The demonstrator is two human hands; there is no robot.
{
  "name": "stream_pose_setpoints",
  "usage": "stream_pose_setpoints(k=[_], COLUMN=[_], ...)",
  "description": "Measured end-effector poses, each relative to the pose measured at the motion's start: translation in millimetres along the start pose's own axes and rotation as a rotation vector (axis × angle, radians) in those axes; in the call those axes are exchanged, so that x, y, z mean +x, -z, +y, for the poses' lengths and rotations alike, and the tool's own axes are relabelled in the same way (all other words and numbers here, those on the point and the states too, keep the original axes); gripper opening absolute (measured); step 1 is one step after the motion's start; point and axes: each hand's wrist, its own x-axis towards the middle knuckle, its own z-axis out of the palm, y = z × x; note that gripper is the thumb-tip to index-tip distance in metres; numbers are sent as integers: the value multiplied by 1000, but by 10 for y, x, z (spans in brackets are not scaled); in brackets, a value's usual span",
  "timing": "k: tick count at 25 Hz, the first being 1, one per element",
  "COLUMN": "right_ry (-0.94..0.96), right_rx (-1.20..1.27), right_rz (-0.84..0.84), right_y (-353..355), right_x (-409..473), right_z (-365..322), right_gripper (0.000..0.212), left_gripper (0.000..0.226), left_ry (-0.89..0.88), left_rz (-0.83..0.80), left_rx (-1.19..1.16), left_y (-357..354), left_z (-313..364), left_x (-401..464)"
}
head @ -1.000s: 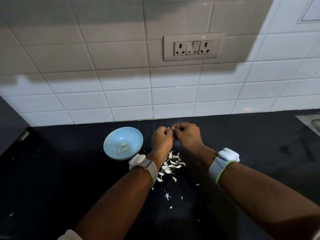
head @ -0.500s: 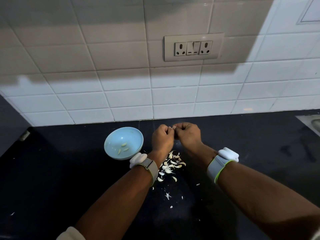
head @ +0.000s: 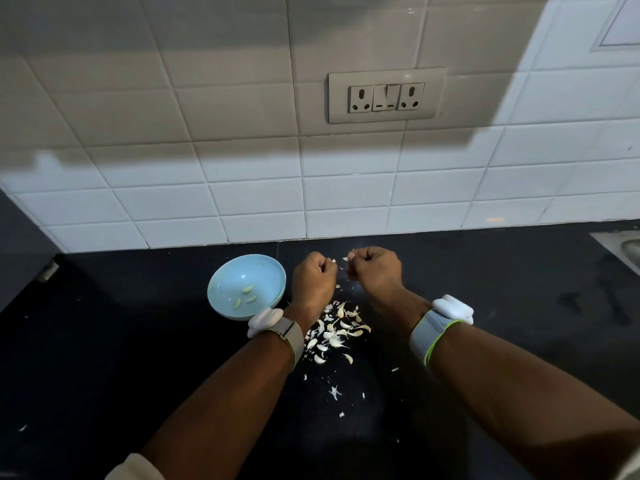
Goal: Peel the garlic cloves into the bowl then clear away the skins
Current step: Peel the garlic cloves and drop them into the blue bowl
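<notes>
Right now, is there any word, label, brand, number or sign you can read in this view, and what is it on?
No readable text anywhere in the head view.
Socket-and-switch plate on the tiled wall: only pin holes and switch markings, no lettering.
Wrist bands: no visible brand or number.
Blue bowl: plain, no print.
Black countertop: only garlic skins, no writing.

White tiled wall (head: 242,202) behind black countertop (head: 104,358); socket panel (head: 386,95) mounted on tiles; sink (head: 628,245) at right edge.
</notes>
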Motion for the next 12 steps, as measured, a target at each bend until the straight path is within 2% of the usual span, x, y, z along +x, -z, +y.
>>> stream_pose_setpoints(k=[4,8,9,12], right_ry=[-98,-121,-121,-116], right_rx=[201,356,368,374], right_rz=[-53,-114,-118,-142], right_y=[98,117,128,165], right_x=[83,62,60,70], right_z=[-50,-74,-57,19], right_gripper=[12,8,9,14], left_gripper=[30,3,10,12], left_ry=[20,64,50,26], left_rz=[-151,-195,-208,-229], left_rx=[57,72,86,233], left_y=[-38,-79,-77,-43], left_z=[-113,-149,-147,-81], left_x=[-13,-32,-37,-33])
